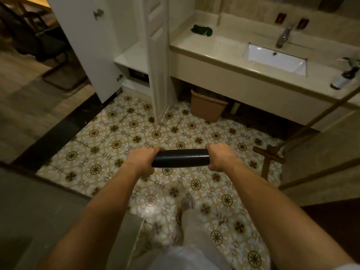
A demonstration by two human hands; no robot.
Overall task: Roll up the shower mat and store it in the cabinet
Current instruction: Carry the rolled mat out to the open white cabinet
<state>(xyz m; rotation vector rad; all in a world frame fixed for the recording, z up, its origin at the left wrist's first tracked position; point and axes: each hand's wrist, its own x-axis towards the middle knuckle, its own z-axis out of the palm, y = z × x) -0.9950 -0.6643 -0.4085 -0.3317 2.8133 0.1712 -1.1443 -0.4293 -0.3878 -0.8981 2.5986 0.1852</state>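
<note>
The mat [180, 158] is already a tight black roll, held in the air over the patterned floor [116, 145], well clear of it. Its long axis runs left-right across the person's body, roughly level.

The left hand [143, 160] wraps the left end and the right hand [219, 158] wraps the right end. On both, the fingers are curled closed around the roll; the ends themselves are hidden inside the grips.

The cabinet [134, 61] sits ahead and to the left, well apart from the roll, with both doors [87, 45] swung open. A white shelf and a dark lower opening show between the doors; the gap looks narrower than the roll is long, though the wide lens makes that uncertain.

Judgement: the rolling is done, the storing is not. The left hand is nearer the opening. The roll lies crosswise to it, so it probably needs turning end-first, left end leading, to pass between the doors.
</note>
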